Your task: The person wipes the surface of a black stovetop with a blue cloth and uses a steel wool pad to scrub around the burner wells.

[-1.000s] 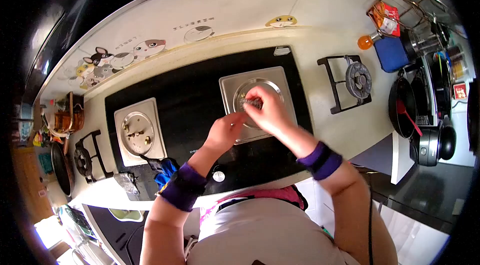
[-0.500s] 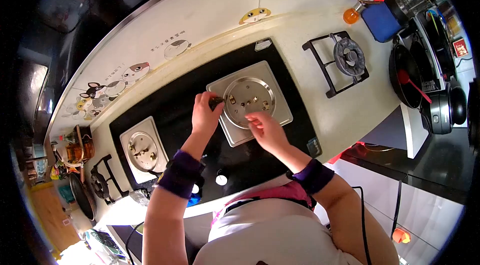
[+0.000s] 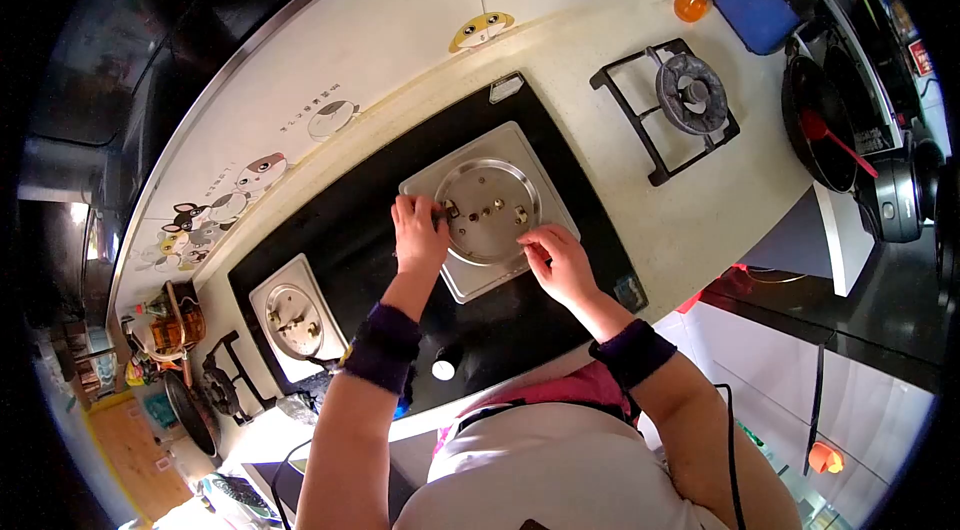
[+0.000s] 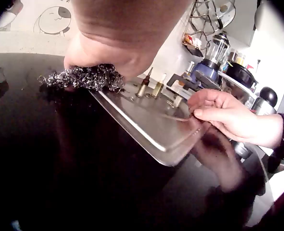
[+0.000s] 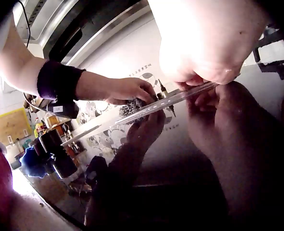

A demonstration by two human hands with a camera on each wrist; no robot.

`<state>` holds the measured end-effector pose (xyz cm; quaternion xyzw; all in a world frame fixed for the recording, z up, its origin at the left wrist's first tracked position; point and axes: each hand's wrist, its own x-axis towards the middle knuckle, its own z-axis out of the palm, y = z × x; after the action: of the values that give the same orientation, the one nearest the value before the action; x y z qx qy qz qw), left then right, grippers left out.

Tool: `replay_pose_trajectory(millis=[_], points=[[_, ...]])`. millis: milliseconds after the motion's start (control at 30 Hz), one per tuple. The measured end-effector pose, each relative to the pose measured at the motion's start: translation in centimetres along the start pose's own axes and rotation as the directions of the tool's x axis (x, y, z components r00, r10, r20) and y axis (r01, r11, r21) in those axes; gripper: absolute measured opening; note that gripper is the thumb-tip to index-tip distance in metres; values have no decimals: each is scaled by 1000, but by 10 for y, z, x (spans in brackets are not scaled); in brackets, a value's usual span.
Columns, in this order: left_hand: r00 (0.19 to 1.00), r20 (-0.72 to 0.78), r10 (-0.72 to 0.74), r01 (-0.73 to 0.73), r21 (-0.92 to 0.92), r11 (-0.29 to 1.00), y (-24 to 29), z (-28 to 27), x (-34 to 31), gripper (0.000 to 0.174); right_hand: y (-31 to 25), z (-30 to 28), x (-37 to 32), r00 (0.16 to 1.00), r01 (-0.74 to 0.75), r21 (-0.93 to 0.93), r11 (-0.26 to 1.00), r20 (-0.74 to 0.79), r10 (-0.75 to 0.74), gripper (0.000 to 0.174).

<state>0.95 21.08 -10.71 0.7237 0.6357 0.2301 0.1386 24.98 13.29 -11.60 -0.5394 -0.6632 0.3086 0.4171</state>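
My left hand [image 3: 418, 233] holds a steel wool scourer [image 4: 86, 79] under its curled fingers at the left edge of the square metal burner plate [image 3: 462, 282]. In the right wrist view the scourer [image 5: 132, 109] shows beneath that hand [image 5: 127, 90]. My right hand [image 3: 563, 268] is at the plate's lower right rim, fingers bent and fingertips close together; in the left wrist view this hand [image 4: 228, 118] touches or nearly touches the plate's edge. Small burner fittings [image 3: 498, 203] stand inside the plate's round recess.
A second burner plate [image 3: 334, 338] lies left on the black hob [image 3: 380, 220]. A pan support with burner head [image 3: 691, 95] sits on the counter to the right, near a black pan [image 3: 815, 120]. An orange bottle [image 3: 691, 5] stands at the back right.
Both hands were together over the plate a second ago and are now apart at its sides. The scourer has gone left with my left hand. The head view has turned and shifted.
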Motion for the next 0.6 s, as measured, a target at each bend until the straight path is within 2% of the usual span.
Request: replay_pose_trajectory(millis=[33, 133, 267, 400, 533, 567, 600], points=[[999, -30, 12, -12, 8, 1000, 0, 1, 7, 28, -1, -1, 0, 1000, -20, 5, 1000, 15, 20, 12], [999, 12, -30, 30, 2, 1000, 0, 4, 13, 30, -3, -4, 2, 999, -21, 3, 1000, 36, 21, 12], [994, 59, -89, 88, 28, 996, 5, -2, -11, 33, 0, -1, 0, 999, 14, 47, 999, -30, -12, 11], [1000, -18, -22, 23, 57, 998, -2, 3, 13, 33, 1, -1, 1, 1000, 24, 28, 999, -17, -23, 12], [988, 61, -141, 135, 93, 986, 7, -1, 5, 31, 1, -2, 1, 1000, 2, 44, 999, 10, -2, 13], [977, 122, -176, 161, 118, 980, 10, -4, -7, 32, 2, -3, 3, 1000, -20, 51, 998, 22, 19, 13], [978, 129, -164, 151, 104, 983, 13, -5, -18, 33, 0, -4, 3, 998, -45, 58, 997, 36, 43, 13]])
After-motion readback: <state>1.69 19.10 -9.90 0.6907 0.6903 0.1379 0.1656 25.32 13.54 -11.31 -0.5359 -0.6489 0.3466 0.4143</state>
